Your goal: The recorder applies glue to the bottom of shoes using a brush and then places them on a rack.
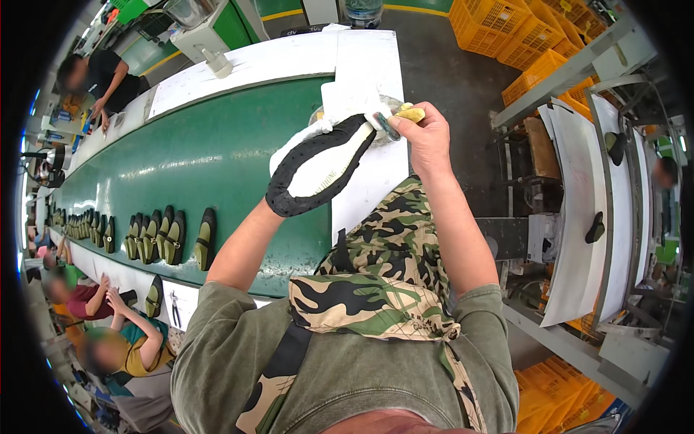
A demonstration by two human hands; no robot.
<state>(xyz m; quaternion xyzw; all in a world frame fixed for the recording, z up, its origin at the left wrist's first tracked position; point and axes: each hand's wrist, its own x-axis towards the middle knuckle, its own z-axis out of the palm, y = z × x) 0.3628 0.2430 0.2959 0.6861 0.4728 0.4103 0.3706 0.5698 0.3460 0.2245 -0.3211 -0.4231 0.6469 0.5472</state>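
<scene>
Right fingers (406,129) are pinched on dark tool (387,126); black shoe (284,191), clasped by gloved left hand (300,136), should be kept steady.

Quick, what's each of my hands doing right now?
Left hand: white-gloved, mostly hidden, holding the black-edged shoe piece.
Right hand: closed, pinching a yellow-handled tool at the shoe piece's far end.

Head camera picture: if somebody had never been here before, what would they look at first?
Probably the big black shoe near the middle, turned bottom-up with its white centre showing, beside the right hand. Next, perhaps, the row of green-and-black shoes on the left part of the green table. The orange crates at the upper right and the camouflage apron at the lower middle stand out too.
</scene>
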